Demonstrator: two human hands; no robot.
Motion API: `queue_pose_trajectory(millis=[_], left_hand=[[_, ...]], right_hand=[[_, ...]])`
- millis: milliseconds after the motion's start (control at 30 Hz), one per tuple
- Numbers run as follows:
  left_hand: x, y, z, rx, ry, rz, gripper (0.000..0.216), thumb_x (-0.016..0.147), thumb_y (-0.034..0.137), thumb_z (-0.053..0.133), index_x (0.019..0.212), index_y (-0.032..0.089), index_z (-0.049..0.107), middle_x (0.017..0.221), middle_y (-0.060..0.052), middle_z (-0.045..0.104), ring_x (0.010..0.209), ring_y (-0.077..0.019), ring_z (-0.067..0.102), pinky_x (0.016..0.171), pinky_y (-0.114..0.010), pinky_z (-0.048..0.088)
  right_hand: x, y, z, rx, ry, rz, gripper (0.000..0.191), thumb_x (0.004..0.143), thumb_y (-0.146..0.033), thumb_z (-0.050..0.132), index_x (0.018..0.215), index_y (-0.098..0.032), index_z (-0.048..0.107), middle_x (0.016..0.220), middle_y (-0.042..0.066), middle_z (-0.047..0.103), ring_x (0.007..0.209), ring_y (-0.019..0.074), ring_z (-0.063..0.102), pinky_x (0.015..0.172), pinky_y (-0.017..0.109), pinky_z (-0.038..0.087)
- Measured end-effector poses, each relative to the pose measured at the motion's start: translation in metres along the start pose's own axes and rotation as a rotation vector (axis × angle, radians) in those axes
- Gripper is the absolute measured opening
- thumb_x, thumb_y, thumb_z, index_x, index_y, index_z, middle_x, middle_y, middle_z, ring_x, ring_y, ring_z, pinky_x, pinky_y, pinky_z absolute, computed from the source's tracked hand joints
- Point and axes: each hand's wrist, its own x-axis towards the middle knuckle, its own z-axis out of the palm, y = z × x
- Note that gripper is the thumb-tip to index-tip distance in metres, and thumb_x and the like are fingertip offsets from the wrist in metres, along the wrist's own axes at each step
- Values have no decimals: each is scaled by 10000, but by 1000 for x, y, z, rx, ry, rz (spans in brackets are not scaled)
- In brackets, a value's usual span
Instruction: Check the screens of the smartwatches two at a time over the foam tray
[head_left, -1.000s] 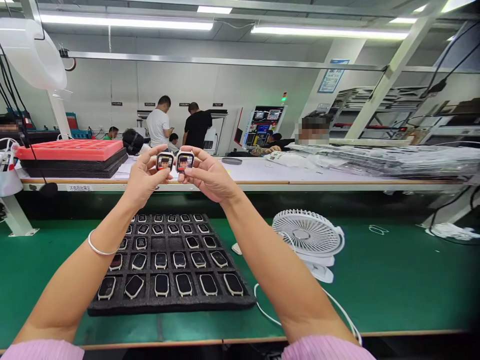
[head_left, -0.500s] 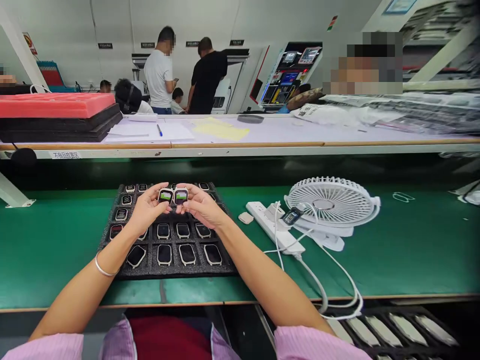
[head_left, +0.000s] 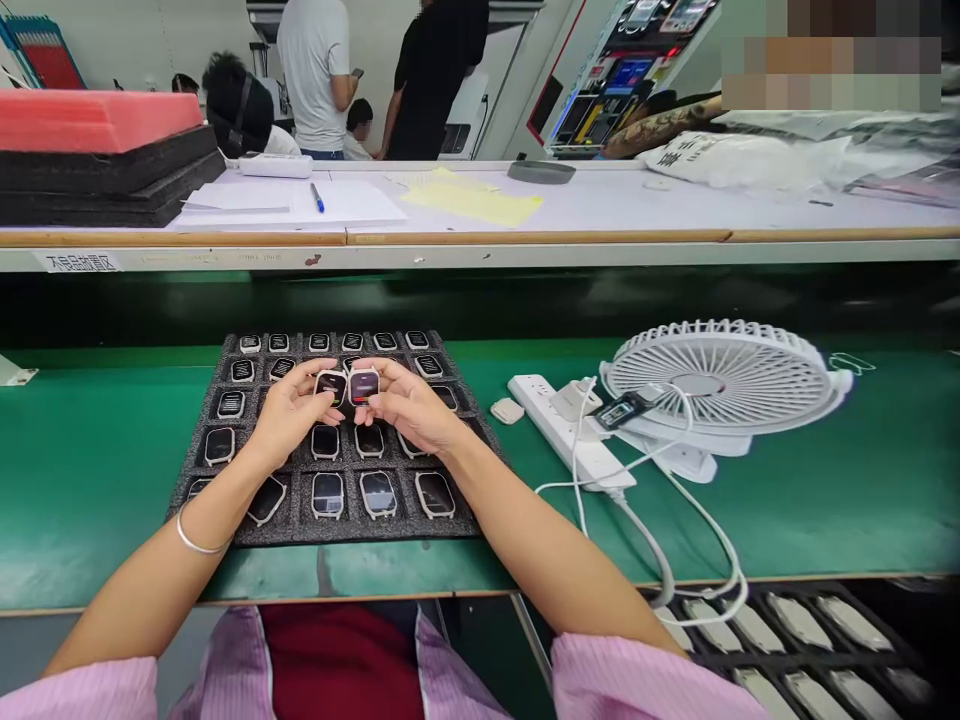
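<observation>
Side by side over a black foam tray, two smartwatch bodies without straps are held up with their lit screens facing me. My left hand is closed on the left smartwatch, thumb at its lower edge. The other smartwatch sits in my right hand, its thumb near the lower part of the screen. Beneath both hands, the tray's compartments hold many more watch bodies, such as a dark-screened watch in the front row. Some of these show lit text; my hands and forearms hide part of the tray.
Right of the tray lie a small pale square piece, a white power strip with cables and a white fan. A shelf runs across behind. Another tray with pale devices is at lower right. People stand and sit beyond.
The view has tilted down and come closer to the bench. Both watches stay in my hands; their screens went from green and white areas to dark with small coloured marks.
</observation>
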Motion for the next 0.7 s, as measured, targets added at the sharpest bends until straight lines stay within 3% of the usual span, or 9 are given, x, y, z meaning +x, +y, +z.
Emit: queue_pose_trajectory(millis=[200,467,700], left_hand=[[-1,0,2,17,4,-40,473,748,305,715,1179,153,591,839,-13,699,590,-137,708,590,-255,595],[-3,-1,2,-7,0,-63,564,714,185,674,1262,170,543,946,-26,701,658,-134,719,684,-289,611],[1,-4,1,-83,47,-129,543,731,161,645,1263,167,541,837,2,691,649,-140,723,693,-294,613]], right_hand=[[0,5,0,-22,45,-9,347,794,-268,718,1105,-205,578,803,-23,642,596,109,655,542,226,482],[-2,4,2,-13,69,6,440,707,-122,660,1127,-215,566,844,-19,649,669,134,673,616,260,517],[0,6,0,36,105,44,466,679,-83,640,1120,-215,564,823,-27,673,656,129,691,603,233,527]])
